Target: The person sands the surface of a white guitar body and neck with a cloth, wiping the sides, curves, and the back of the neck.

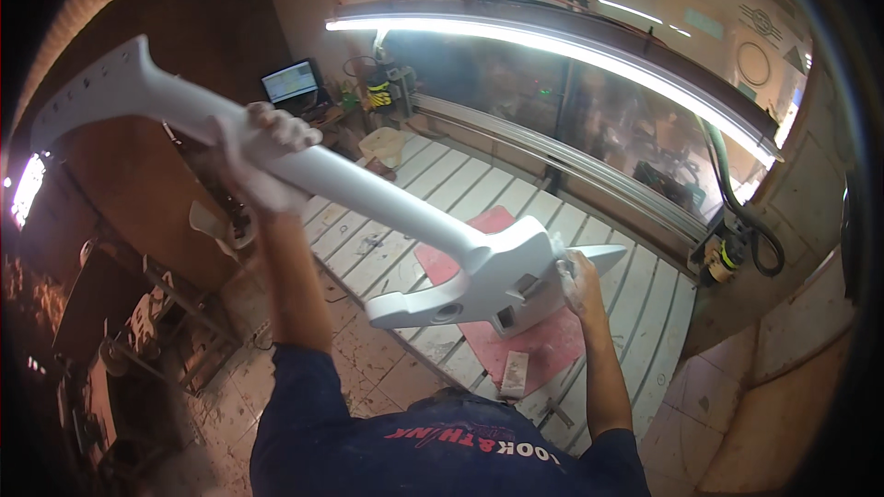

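Note:
A pale grey-white electric guitar (516, 267), without strings, is held up slantwise over the slatted table. Its headstock, with a row of holes, points to the upper left, and its horned body with cut-out recesses lies toward the middle. My left hand (262, 152) is wrapped round the neck near the headstock, its fingers curled over the top. My right hand (580, 287) is bent against the body's right edge, beside a pointed horn. Something whitish shows at its fingertips; whether it is an abrasive piece or dust I cannot make out.
Under the guitar a pink sheet (548, 350) lies on the slatted table (635, 331), with a small pale block (515, 374) on it. A lit tube (552, 49) and metal rail (562, 158) run behind. A monitor (290, 81) stands far left, a white chair (216, 228) nearer.

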### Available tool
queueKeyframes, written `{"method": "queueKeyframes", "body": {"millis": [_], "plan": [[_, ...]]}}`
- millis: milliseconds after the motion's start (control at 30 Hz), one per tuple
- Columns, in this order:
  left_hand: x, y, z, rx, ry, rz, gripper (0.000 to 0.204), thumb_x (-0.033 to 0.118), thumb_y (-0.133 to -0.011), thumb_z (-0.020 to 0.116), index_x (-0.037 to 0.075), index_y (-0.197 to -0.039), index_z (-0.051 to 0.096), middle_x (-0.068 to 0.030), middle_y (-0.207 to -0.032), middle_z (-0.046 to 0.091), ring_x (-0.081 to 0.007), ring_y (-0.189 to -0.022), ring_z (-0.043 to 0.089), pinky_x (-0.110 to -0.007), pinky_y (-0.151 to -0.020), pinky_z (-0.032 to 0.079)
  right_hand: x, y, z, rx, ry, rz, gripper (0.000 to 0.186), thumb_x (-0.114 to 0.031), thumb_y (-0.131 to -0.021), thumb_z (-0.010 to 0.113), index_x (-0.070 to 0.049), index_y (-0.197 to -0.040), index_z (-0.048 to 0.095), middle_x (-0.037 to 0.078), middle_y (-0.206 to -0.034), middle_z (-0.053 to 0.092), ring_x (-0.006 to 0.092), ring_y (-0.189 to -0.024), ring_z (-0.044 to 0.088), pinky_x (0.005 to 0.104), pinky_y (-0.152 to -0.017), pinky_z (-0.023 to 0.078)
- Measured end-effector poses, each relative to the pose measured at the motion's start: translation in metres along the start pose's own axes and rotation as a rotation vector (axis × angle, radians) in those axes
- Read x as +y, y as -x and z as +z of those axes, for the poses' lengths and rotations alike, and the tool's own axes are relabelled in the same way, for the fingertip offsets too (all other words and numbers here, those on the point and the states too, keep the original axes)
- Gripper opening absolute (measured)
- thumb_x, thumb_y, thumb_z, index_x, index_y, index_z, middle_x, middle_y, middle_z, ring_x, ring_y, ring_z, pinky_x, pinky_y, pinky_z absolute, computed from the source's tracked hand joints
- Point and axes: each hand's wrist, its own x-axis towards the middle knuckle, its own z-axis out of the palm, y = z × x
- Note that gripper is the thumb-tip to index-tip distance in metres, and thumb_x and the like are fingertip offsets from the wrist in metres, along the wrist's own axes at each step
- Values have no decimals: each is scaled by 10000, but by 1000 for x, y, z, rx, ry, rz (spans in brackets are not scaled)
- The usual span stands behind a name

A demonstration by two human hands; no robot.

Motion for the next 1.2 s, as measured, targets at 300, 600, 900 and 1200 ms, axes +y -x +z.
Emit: {"method": "queueKeyframes", "body": {"millis": [300, 600, 900, 1200], "plan": [[-144, 76, 7, -497, -612, -428, 250, 75, -919, 690, 31, -1141, 584, -133, -1131, 689, -214, -1086, 648, -349, -908, 556, 18, 14, 2, 168, -65, 143, 228, -171, -952, 555, 24, -1054, 615, 256, -949, 652, 458, -895, 628, 486, -802, 481], [-146, 87, -16, -592, -520, -524, 339, 38, -851, 775, 61, -1150, 619, -150, -1244, 659, -253, -1210, 599, -393, -1024, 503, 11, 7, -13, 98, 9, 135, 266, -203, -948, 582, 43, -1031, 639, 238, -903, 659, 425, -852, 644, 459, -775, 488], [-141, 84, -21, -490, -431, -618, 359, 75, -872, 765, 37, -1197, 616, -142, -1257, 650, -235, -1186, 597, -365, -1005, 507, -110, -42, -25, 205, -498, -2, 285, -134, -996, 543, 35, -1214, 613, 59, -879, 649, 133, -770, 546, 312, -713, 463], [-163, 83, -16, -645, -641, -521, 520, 182, -897, 733, 15, -1342, 521, -130, -1250, 624, -223, -1196, 568, -385, -997, 454, -280, -102, -21, 41, -560, -299, 439, -136, -975, 572, 19, -1379, 497, 242, -1193, 626, 306, -1027, 663, 411, -872, 519]]}}
